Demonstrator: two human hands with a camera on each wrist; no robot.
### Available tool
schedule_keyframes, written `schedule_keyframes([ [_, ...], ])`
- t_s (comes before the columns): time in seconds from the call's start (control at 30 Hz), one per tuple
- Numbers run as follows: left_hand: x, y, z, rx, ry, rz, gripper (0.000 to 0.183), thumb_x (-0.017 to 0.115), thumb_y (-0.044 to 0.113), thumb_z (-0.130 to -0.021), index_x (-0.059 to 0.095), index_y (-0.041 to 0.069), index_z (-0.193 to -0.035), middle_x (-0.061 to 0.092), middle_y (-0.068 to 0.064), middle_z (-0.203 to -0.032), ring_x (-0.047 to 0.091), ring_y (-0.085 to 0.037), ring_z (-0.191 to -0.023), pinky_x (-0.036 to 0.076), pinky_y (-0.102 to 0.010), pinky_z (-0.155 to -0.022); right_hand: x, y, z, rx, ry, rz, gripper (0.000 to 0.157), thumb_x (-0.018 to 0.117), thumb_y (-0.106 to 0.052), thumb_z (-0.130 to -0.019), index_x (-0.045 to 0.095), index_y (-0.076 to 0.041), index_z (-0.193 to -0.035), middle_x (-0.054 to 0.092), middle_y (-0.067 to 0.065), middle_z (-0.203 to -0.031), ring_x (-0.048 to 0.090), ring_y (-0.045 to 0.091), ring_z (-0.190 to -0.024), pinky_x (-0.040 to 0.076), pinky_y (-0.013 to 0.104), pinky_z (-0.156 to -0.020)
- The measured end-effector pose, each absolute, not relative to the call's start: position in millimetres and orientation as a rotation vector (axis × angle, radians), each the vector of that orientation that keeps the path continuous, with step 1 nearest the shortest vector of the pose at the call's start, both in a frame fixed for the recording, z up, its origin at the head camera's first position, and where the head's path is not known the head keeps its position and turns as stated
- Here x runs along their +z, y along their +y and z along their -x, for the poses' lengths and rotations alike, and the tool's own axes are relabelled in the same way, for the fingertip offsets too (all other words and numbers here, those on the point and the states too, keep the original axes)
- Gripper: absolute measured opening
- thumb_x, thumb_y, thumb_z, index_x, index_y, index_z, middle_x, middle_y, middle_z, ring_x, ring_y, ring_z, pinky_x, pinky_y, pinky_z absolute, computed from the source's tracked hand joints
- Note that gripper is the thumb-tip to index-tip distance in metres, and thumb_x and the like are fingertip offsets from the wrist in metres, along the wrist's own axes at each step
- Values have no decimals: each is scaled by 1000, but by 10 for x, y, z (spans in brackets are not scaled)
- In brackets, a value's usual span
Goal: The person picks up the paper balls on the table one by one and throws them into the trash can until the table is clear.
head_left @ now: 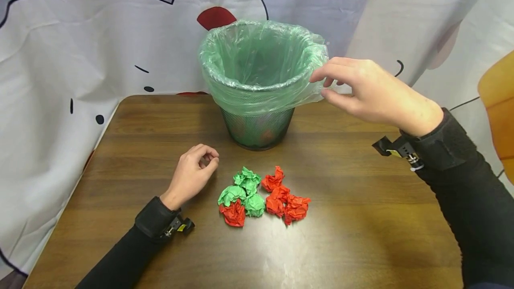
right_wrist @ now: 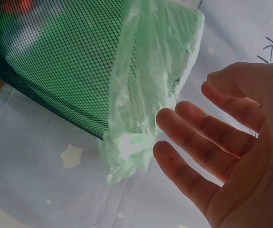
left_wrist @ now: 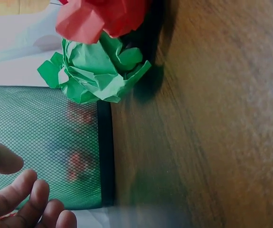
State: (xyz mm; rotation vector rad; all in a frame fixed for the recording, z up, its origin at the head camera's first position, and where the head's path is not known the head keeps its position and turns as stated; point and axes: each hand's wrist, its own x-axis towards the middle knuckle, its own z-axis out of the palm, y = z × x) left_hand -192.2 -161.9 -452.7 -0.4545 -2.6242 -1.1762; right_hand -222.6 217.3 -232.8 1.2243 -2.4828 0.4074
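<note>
A black mesh wastebasket [head_left: 259,130] stands at the table's back, lined with a translucent green trash bag [head_left: 249,101] folded over its rim. My right hand [head_left: 357,86] is beside the bag's right edge, fingers loosely bent and apart. In the right wrist view, that hand [right_wrist: 231,137] holds nothing; its fingertips are close to the bag [right_wrist: 141,95]. On the table, left of the crumpled paper balls, my left hand [head_left: 194,171] rests with loosely curled fingers and nothing in them. Green paper balls [head_left: 254,205] and red paper balls [head_left: 296,208] lie together in front of the basket.
The wooden table [head_left: 361,182] extends to both sides of the basket. A patterned white and grey curtain [head_left: 72,57] hangs right behind the table. At the far right edge is an orange-yellow shape [head_left: 499,106].
</note>
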Motion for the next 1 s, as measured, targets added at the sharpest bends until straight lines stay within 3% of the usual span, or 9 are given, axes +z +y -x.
schedule_keyframes([
  [0.47,-4499,-1661,1926,-1172,-2625,422,6,65,15,-94,70,14,-96,61,3,-88,55,-12,-76,45,-23,-67,-2639,2173,2259,504,-2598,-1231,22,67,-9,-94,68,-8,-115,69,-1,-109,64,12,-96,49,33,-88],
  [0.8,-4444,-1667,1870,-1162,-2643,452,8,65,16,-94,69,14,-100,62,3,-91,60,-22,-81,45,-25,-69,-2828,2157,2308,493,-2651,-1240,24,68,-13,-94,68,-11,-118,68,-4,-111,65,13,-96,49,33,-88],
  [1.0,-4356,-1650,1775,-1127,-2706,539,13,66,19,-94,68,17,-107,64,1,-99,58,-19,-85,46,-30,-73,-2914,2155,2317,532,-2687,-1224,26,68,-14,-93,68,-12,-119,68,-5,-113,64,9,-96,50,33,-88],
])
